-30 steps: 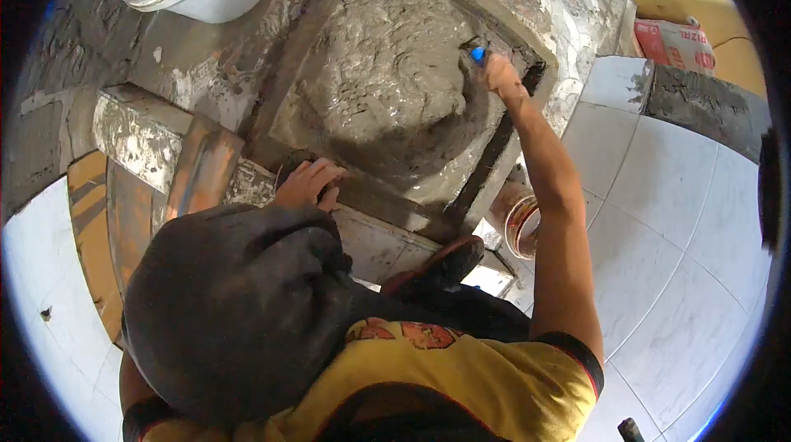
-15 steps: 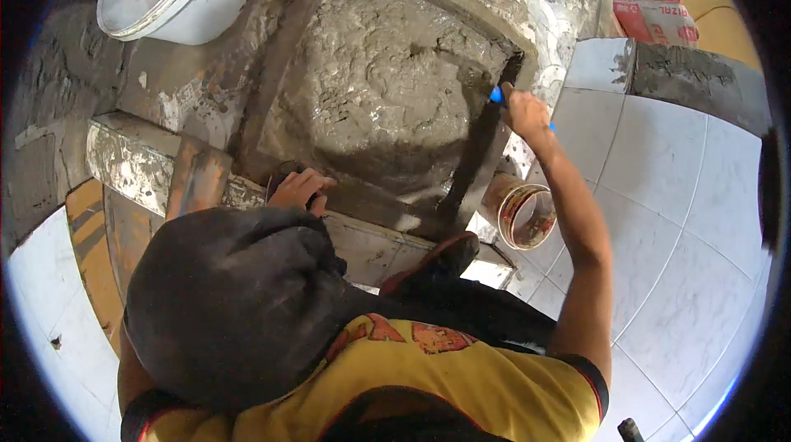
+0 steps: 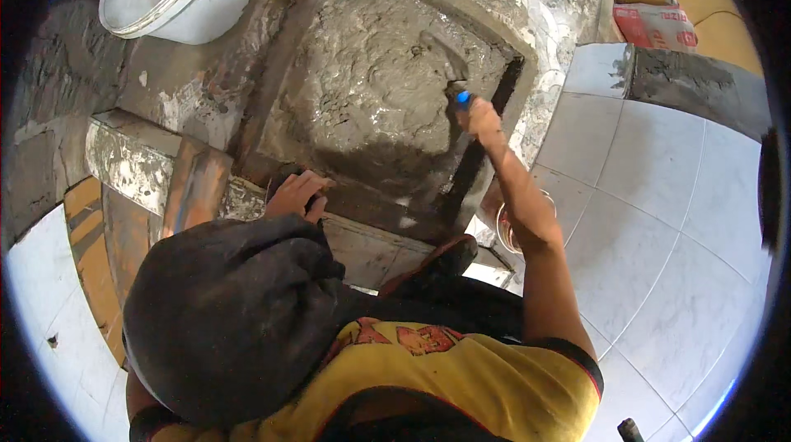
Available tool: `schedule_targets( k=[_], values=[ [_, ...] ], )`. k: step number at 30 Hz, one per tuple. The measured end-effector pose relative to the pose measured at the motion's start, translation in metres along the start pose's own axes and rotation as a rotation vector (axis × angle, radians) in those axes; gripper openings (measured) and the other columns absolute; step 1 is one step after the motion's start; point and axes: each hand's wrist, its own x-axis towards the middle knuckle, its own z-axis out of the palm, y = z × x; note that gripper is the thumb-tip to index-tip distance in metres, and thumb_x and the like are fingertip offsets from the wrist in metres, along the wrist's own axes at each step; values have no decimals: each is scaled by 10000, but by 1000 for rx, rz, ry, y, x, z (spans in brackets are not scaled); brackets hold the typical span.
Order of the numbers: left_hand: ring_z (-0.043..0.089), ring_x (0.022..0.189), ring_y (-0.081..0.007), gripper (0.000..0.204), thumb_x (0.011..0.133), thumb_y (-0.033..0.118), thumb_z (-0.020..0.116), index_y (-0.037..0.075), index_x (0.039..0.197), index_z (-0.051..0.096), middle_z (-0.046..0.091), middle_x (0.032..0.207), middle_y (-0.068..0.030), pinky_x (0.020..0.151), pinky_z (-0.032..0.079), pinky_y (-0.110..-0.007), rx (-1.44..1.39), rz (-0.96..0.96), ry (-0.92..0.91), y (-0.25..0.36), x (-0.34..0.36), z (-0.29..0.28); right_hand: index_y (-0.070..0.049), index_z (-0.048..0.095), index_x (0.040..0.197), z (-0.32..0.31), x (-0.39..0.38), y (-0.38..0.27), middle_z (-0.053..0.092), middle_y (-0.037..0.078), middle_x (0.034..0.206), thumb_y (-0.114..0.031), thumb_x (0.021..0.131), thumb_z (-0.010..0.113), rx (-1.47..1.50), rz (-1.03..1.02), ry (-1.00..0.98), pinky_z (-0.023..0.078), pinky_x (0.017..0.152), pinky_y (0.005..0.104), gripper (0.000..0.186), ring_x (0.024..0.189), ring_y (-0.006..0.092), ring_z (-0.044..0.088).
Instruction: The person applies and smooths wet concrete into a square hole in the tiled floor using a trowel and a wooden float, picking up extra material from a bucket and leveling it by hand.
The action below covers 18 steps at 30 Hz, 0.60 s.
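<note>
1. A thick mound of wet cement fills most of a shallow square tray at the upper centre of the frame.
2. The right hand, right of centre, has its grip closed around a blue-handled trowel; the blade lies in the cement's right side.
3. The left hand rests, fingers bent, at the tray's lower left edge, beside a dark object; whether its grip holds that object, I cannot tell.
4. Done so far, judging by what shows: the cement is wet, grey throughout and gathered into one broad mass, with no dry powder visible.
5. Left, by the same judgement: the top is lumpy and uneven, and a dark strip along the tray's right side looks uncovered. The working appears partway through.
6. Around it: a white bucket at upper left, and a smaller bucket right of centre, partly hidden by the right forearm.
</note>
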Motion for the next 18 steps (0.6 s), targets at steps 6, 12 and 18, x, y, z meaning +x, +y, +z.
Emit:
schedule_targets(
  k=[6,12,18],
  values=[
    [566,932,-289,328,839,97,582,119,1166,603,587,1038,-83,887,429,-406,-53,57,-76,-8,6,2,-9,577,1141,-21,-51,-32,651,237,920,-292,794,729,-138,-36,-175,529,717,509,473,854,420,658],
    [556,972,-306,320,848,100,578,113,1166,602,587,1043,-96,886,431,-406,-100,-31,-54,-9,-2,2,2,565,1122,-80,-80,33,605,186,713,-243,766,758,102,-355,107,511,639,488,473,708,386,630],
    [550,955,-321,292,862,81,564,110,1150,605,584,1044,-109,878,435,-404,-82,15,-78,-6,4,6,25,632,767,-10,-24,71,649,173,711,-349,809,717,321,262,-23,542,624,406,385,653,301,673]
  ],
)
